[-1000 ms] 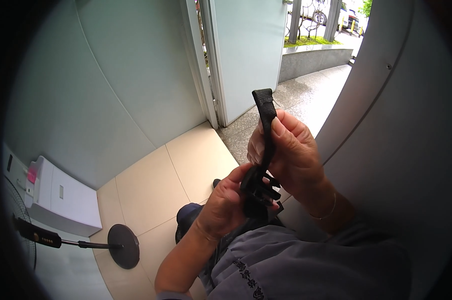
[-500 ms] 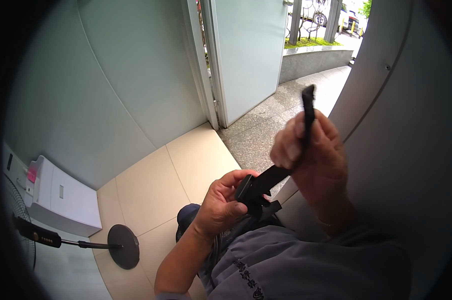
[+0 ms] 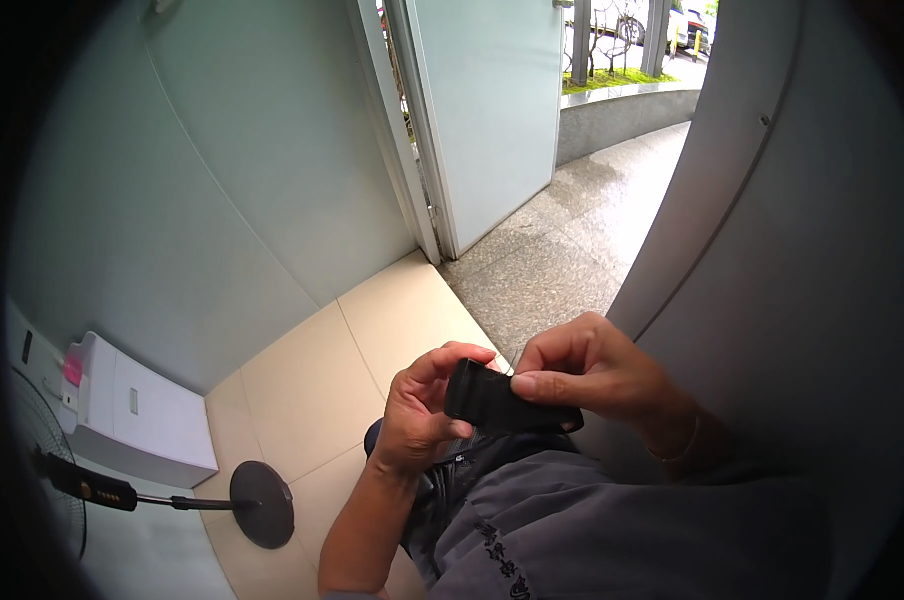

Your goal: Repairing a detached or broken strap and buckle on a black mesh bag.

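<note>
A dark, flat black strap [image 3: 507,405] with a thicker block at its left end lies between my hands, just above my lap. Its exact kind cannot be made out. My left hand [image 3: 414,415] grips the thick end, fingers behind it and thumb along the near side. From the right, my right hand [image 3: 600,372] pinches the upper edge of the strap between thumb and forefinger. The strap's right end shows below the right hand, and part of it is covered by the fingers.
At the left stand a white cabinet [image 3: 137,400] and a black fan with a round base [image 3: 263,504]. An open pale door [image 3: 492,120] leads outside to stone paving [image 3: 532,275]. A grey wall panel [image 3: 772,260] rises close on my right.
My right hand has come down and left, from holding the strap's end raised to pinching it close to my left hand. The strap no longer stretches upward. The view has shifted slightly.
</note>
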Demonstrator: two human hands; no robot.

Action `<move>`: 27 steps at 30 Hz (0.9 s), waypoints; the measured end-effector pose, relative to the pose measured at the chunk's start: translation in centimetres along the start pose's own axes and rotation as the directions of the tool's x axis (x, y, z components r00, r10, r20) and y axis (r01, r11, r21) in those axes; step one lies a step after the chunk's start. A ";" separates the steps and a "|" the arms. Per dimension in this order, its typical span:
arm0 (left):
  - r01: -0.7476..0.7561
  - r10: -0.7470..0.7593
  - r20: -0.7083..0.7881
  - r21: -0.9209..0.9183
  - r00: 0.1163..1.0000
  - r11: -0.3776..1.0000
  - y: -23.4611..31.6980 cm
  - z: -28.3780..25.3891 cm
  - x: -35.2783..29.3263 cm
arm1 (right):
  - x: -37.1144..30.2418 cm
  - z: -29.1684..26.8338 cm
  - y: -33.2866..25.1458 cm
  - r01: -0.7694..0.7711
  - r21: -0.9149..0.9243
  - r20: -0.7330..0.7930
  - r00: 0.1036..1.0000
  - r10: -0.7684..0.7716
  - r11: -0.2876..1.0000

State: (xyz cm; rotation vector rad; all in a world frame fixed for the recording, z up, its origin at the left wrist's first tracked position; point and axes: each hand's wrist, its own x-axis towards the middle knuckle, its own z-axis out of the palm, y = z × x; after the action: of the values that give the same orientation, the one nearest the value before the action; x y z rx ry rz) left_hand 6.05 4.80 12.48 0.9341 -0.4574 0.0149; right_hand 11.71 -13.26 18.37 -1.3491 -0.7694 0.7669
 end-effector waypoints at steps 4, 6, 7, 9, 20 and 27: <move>0.085 -0.097 -0.091 -0.121 0.991 0.989 -0.3 0.3 -0.2 | 0.4 0.1 0.3 0.014 0.033 0.012 1.000 -0.015 0.999; 0.104 -0.123 -0.130 -0.144 0.984 0.984 -0.1 0.4 -0.4 | 0.5 0.4 0.3 0.021 0.008 0.001 1.000 -0.021 1.000; 0.076 -0.088 -0.133 -0.095 0.987 0.993 -0.1 0.2 -0.5 | 0.6 0.4 0.4 0.027 0.020 -0.008 1.000 -0.027 0.999; 0.053 -0.058 -0.122 -0.045 0.991 0.998 -0.1 0.2 -0.3 | 0.7 0.1 0.4 -0.036 0.037 -0.021 0.999 0.037 0.999; -0.050 0.071 -0.045 0.365 0.996 0.930 0.4 0.2 -0.5 | 1.3 0.1 1.4 0.016 -0.024 -0.044 0.999 -0.017 1.000; -0.106 0.172 -0.113 0.441 0.979 0.891 0.3 0.8 -0.8 | 1.0 0.4 2.0 0.075 -0.068 -0.134 0.987 -0.084 0.995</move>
State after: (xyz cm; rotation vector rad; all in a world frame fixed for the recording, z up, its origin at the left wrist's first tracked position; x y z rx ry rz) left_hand 5.00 4.55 12.82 1.3265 -0.3872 0.3287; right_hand 11.87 -12.03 16.45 -1.4033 -0.7386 0.5852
